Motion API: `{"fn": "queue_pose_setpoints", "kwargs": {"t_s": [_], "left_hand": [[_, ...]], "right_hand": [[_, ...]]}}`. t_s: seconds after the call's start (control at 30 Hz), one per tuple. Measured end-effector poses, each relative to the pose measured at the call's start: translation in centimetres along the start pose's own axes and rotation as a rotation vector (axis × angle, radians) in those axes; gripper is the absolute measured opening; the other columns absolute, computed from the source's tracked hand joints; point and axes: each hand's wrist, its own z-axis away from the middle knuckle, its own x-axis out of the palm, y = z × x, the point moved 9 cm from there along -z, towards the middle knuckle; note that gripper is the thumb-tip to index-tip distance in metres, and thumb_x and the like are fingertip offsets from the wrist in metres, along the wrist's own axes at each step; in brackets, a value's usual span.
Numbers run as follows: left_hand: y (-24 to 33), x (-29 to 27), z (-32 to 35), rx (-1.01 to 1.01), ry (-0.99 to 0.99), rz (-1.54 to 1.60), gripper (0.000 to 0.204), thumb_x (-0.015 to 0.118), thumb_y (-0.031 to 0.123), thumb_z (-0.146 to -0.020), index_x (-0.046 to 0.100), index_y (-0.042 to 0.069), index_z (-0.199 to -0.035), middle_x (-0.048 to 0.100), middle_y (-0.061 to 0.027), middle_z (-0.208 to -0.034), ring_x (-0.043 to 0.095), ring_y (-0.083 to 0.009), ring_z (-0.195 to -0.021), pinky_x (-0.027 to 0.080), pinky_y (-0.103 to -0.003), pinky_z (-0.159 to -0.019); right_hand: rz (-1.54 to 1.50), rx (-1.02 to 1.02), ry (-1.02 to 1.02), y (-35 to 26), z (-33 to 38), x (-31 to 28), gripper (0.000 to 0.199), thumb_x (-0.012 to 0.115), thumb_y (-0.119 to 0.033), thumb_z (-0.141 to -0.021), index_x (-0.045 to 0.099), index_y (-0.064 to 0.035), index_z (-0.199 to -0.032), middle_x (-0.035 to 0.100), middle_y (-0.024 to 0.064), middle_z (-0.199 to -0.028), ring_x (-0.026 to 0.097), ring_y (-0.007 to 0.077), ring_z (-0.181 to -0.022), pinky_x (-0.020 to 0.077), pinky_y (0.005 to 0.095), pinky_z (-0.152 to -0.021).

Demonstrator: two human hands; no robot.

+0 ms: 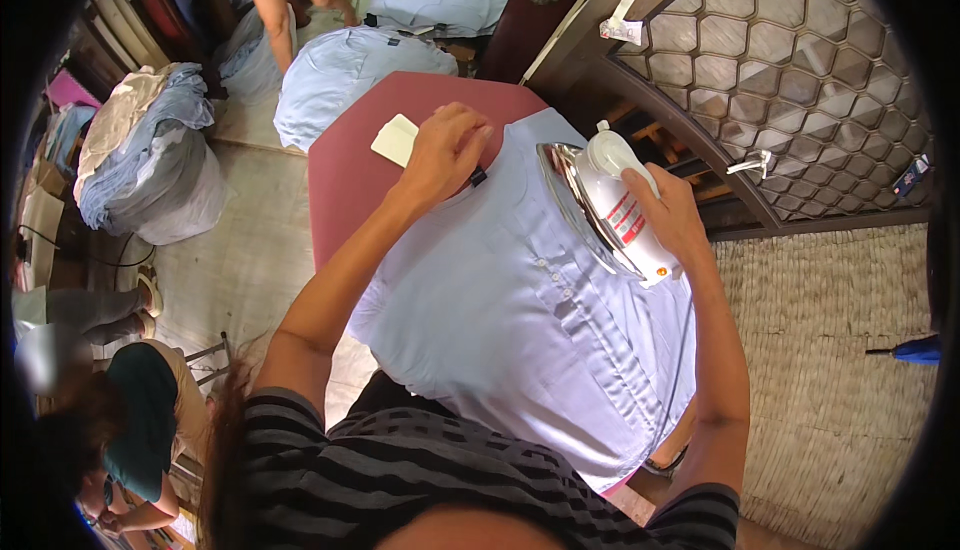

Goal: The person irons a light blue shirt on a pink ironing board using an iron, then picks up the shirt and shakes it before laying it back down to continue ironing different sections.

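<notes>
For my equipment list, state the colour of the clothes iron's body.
The clothes iron's body is white with red markings, best seen in the head view.

The person wears a short-sleeved striped knit-looking top (470, 460) in black and dark grey. Across the chest the bands run crosswise, curving with the body, and toward the front some of the grey breaks up into short, dash-like blocks. A plain black edging (440, 512) borders the wide, rounded neckline. The left sleeve (285, 430) carries alternating grey and black bands and finishes above the elbow; the right sleeve (700, 520) shows the same banding. Both forearms are bare, as are the slim left hand (445, 155) and right hand (665, 215). Below the top's hem shows a black lower garment (400, 397), its cut hidden.
</notes>
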Motion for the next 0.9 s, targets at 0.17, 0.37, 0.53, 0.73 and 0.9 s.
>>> {"fn": "queue_pose_setpoints", "kwargs": {"t_s": [0.17, 0.37, 0.53, 0.73, 0.9], "left_hand": [[0.3, 2.8, 1.0, -0.07, -0.029, 0.007, 0.01, 0.066, 0.007, -0.089, 0.067, -0.001, -0.095, 0.065, -0.0137, -0.096, 0.062, -0.032, -0.089, 0.05, -0.039, -0.074], [4.8, 4.5, 9.7, -0.002, -0.213, -0.054, 0.022, 0.07, 0.005, -0.082, 0.068, 0.005, -0.104, 0.066, -0.0085, -0.106, 0.062, -0.0304, -0.098, 0.048, -0.04, -0.086], [7.2, 7.8, 13.5, 0.099, -0.303, -0.123, 0.032, 0.075, 0.013, -0.08, 0.066, 0.008, -0.111, 0.063, -0.0082, -0.122, 0.057, -0.0299, -0.118, 0.043, -0.045, -0.096], [9.0, 13.3, 15.9, 0.181, -0.539, -0.18, 0.056, 0.078, 0.028, -0.079, 0.059, 0.007, -0.127, 0.05, -0.0105, -0.143, 0.042, -0.0319, -0.138, 0.034, -0.051, -0.108], [10.1, 14.7, 16.7, 0.174, -0.608, -0.223, 0.067, 0.079, 0.034, -0.077, 0.054, 0.008, -0.134, 0.038, -0.0114, -0.155, 0.032, -0.0322, -0.145, 0.029, -0.055, -0.112]], "right_hand": [[0.043, -0.037, -0.018, 2.3, -4.4, 2.8, 0.053, 0.06, -0.046, -0.095, 0.061, 0.0057, -0.086, 0.061, 0.028, -0.071, 0.059, 0.044, -0.066, 0.0468, 0.045, -0.066], [0.082, -0.116, -0.026, -0.8, -8.9, 6.0, 0.056, 0.059, -0.049, -0.094, 0.063, 0.0057, -0.086, 0.063, 0.0306, -0.08, 0.062, 0.0474, -0.076, 0.0487, 0.0483, -0.07], [0.054, -0.088, -0.083, 0.2, -8.1, 6.4, 0.056, 0.058, -0.05, -0.095, 0.065, 0.0049, -0.089, 0.066, 0.0282, -0.081, 0.065, 0.0447, -0.078, 0.0501, 0.0464, -0.071], [0.014, -0.008, -0.17, 1.1, -8.1, 5.7, 0.055, 0.059, -0.05, -0.094, 0.065, 0.004, -0.09, 0.066, 0.0234, -0.075, 0.067, 0.0334, -0.07, 0.05, 0.0423, -0.068], [0.057, -0.127, -0.168, -0.8, -4.2, 5.9, 0.052, 0.06, -0.047, -0.094, 0.065, 0.0042, -0.09, 0.064, 0.0281, -0.076, 0.065, 0.0434, -0.071, 0.0493, 0.045, -0.066]]}}
